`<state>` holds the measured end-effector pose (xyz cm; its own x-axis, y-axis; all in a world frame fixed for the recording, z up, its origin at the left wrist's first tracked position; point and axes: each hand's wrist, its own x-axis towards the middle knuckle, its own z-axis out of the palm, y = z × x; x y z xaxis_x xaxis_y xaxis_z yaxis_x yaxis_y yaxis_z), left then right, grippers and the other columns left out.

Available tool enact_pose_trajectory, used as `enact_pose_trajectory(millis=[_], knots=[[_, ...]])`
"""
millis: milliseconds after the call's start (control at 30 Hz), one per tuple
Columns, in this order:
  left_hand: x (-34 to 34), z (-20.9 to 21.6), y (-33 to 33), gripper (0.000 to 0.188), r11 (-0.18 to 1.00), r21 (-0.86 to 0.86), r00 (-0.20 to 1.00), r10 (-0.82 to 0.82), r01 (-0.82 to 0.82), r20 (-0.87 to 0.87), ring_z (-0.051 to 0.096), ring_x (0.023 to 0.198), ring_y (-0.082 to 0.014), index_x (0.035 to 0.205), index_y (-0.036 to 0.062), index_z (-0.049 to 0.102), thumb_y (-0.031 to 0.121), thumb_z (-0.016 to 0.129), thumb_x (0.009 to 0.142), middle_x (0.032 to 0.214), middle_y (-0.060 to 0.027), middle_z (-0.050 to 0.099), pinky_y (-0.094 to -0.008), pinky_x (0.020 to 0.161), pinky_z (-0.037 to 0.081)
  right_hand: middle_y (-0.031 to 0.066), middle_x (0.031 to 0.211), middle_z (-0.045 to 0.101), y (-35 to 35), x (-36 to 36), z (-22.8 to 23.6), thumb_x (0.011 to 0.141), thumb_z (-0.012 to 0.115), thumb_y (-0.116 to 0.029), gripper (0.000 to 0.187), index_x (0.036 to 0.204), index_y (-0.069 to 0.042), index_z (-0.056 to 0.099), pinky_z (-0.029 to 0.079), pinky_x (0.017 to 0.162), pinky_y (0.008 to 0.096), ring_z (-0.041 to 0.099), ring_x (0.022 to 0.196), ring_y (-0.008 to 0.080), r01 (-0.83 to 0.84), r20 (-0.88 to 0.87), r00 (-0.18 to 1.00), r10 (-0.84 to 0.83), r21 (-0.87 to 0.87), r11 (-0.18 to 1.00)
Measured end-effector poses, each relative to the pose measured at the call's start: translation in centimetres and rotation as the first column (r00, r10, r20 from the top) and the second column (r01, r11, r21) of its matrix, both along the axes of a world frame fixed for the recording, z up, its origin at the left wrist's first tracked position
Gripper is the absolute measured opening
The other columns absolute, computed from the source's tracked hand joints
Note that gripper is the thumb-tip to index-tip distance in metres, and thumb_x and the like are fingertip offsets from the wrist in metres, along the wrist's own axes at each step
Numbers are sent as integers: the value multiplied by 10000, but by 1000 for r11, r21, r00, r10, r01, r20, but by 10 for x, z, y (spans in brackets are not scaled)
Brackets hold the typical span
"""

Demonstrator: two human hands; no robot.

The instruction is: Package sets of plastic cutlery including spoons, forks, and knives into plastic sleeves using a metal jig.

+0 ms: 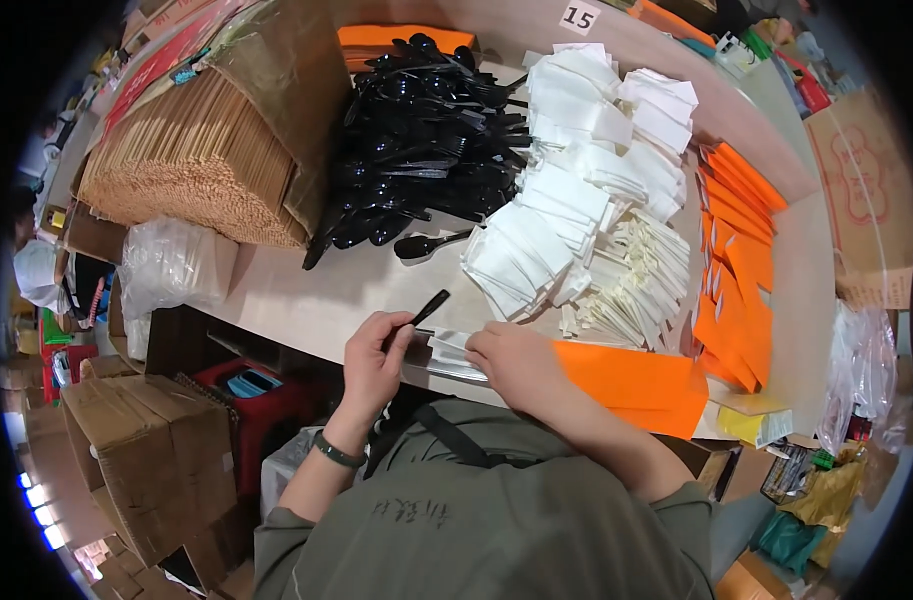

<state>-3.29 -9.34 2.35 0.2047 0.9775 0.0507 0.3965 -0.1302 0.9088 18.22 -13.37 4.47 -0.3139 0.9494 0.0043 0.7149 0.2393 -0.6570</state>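
Observation:
My left hand (374,358) is closed on a black plastic utensil (432,306); its handle end sticks up past my fingers, and the other end is hidden. Beside it, my right hand (516,362) has its fingers closed at a folded white napkin (450,348) with a clear, shiny strip along its lower edge. An orange sleeve (631,385) lies under my right forearm at the table's front edge. Just beyond my hands, a single black spoon (426,245) rests on the table next to a pile of black plastic cutlery (416,150).
Stacked white napkins (536,240) and small cream packets (636,285) lie ahead of my right hand. More orange sleeves (736,290) stand at the right. A box of wooden chopsticks (191,165) is at the back left. A cardboard box (151,450) sits below the table's left side.

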Motion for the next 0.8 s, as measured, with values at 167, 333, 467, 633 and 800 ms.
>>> enact_pose_trajectory(millis=[167, 333, 467, 633, 800], knots=[[12, 6, 4, 114, 988, 79, 986, -123, 132, -115, 645, 785, -240, 1034, 20, 665, 37, 622, 930, 844, -101, 636, -309, 722, 511, 149, 950, 610, -9, 1, -8, 857, 663, -129, 195, 1015, -22, 623, 509, 725, 441, 605, 917, 358, -122, 137, 983, 124, -21, 992], [14, 2, 2, 219, 892, 303, 937, -284, 337, -204, 632, 874, -331, 962, 81, 683, -16, 699, 767, 904, -94, 668, -406, 756, 511, 188, 1065, 629, -24, 51, 17, 835, 674, -117, 337, 1149, -8, 617, 523, 802, 426, 612, 952, 375, 105, 38, 992, -118, 262, 959], [40, -10, 3, 197, 817, 223, 823, -437, 532, -362, 636, 868, -322, 887, 99, 681, 61, 759, 711, 892, -93, 666, -415, 730, 508, 190, 1171, 629, -44, 56, -17, 878, 597, -115, 335, 1183, 24, 608, 493, 939, 432, 611, 1096, 344, -126, 90, 991, 101, 341, 932], [-5, 1, 51, 112, 670, 523, 800, -186, 528, -570, 662, 819, -281, 748, 118, 676, 89, 769, 692, 820, -70, 685, -409, 680, 516, 204, 1284, 610, -47, 46, -47, 878, 550, -109, 372, 1217, 35, 599, 478, 988, 454, 604, 1163, 325, -306, 185, 951, 249, 423, 853], [-70, 152, 172, 122, 512, 856, 796, 546, -69, -262, 607, 741, -285, 925, -1, 655, 111, 624, 888, 848, -149, 624, -364, 704, 495, 197, 1310, 591, -50, 46, -53, 865, 555, -129, 360, 1187, 26, 600, 461, 1008, 458, 590, 1171, 333, -255, 161, 966, 204, 425, 869]])
